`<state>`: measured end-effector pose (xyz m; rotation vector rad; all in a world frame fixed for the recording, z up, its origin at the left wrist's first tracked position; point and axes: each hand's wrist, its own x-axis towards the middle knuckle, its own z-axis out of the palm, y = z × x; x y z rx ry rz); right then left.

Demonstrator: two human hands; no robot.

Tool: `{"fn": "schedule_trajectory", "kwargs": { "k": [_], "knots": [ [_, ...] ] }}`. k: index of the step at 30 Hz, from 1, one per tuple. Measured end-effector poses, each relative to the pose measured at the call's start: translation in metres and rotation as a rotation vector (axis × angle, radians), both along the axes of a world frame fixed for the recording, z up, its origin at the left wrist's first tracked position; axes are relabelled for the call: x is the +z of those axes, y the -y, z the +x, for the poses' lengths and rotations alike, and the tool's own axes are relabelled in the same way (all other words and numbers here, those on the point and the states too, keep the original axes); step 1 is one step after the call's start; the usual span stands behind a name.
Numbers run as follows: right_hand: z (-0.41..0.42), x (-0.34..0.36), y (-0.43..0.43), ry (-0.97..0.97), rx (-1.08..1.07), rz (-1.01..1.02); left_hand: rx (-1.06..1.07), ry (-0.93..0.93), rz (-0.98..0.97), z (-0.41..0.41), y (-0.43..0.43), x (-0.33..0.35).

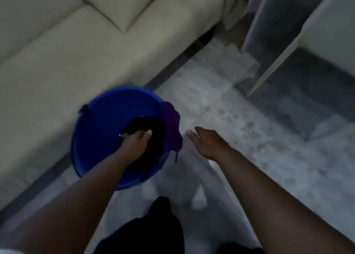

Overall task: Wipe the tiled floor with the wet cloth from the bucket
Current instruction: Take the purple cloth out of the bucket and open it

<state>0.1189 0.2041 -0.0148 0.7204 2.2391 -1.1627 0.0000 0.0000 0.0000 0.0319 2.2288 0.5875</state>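
The widest free room is the bare floor (249, 148) at centre right of the frame, open in front of the right hand (207, 142). The sofa (76, 52) walls off the whole upper left, with the bucket (92, 131) just beside its base. A cabinet (288, 33) and its slanting panel close the upper right. A cloth (171, 127) drapes over the bucket's right rim, narrowing the opening where the left hand (136, 142) sits.

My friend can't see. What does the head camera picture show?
A person's left hand reaches into a blue bucket on the tiled floor beside a cream sofa. A purple cloth hangs over its rim; the right hand hovers open.
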Motion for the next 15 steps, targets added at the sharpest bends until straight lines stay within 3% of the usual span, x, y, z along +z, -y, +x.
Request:
{"fn": "schedule_trajectory", "kwargs": {
  "k": [4,7,9,13,15],
  "knots": [
    [-0.024,-0.102,0.023,-0.051,-0.259,-0.357,0.408,0.205,0.301,0.006,-0.041,-0.072],
    [-0.046,-0.158,0.029,-0.157,-0.563,-0.756,0.448,0.157,0.411,-0.010,-0.062,-0.114],
    [-0.055,-0.178,0.028,-0.234,-0.641,-0.932,0.455,0.092,0.417,-0.015,-0.067,-0.133],
    [-0.061,-0.185,0.014,-0.407,-0.707,-1.087,0.555,-0.068,0.497,-0.016,-0.070,-0.134],
    [-0.055,-0.173,-0.004,-0.534,-0.706,-1.041,0.558,-0.237,0.507,-0.016,-0.083,-0.121]
  ]
}}
